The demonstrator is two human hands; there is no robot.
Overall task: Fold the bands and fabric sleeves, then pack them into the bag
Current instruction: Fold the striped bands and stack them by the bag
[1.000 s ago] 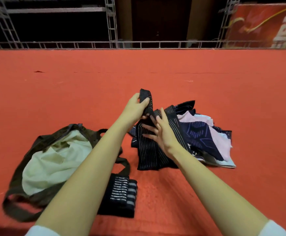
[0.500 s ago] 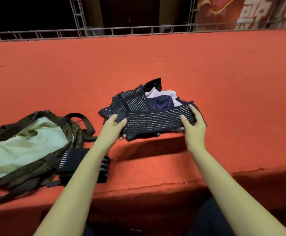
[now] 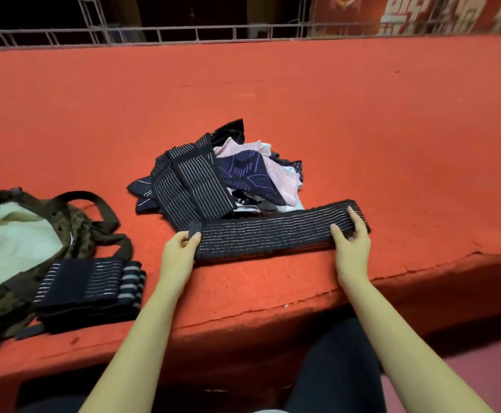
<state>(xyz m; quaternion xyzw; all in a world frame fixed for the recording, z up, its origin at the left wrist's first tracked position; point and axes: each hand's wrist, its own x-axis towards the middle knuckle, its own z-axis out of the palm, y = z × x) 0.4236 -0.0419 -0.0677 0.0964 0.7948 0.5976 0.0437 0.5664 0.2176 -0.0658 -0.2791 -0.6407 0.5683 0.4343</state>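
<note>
A long black band with thin white stripes (image 3: 267, 234) lies stretched flat across the red platform near its front edge. My left hand (image 3: 180, 248) pinches its left end at a small tab. My right hand (image 3: 350, 242) grips its right end, fingers over the top. Behind the band sits a pile of bands and fabric sleeves (image 3: 213, 177), black striped, navy and pink. A folded black striped band (image 3: 91, 287) lies to the left, beside an olive bag (image 3: 73, 231) with a pale lining, which lies open.
The red carpeted platform (image 3: 362, 129) stretches far back to a metal truss rail (image 3: 183, 34). Its front edge (image 3: 273, 308) drops off just below my hands. My dark-clad knee (image 3: 341, 362) is under the right arm.
The band has come out of the pile and now lies stretched full length in front of it. Both hands moved apart and nearer the platform's front edge.
</note>
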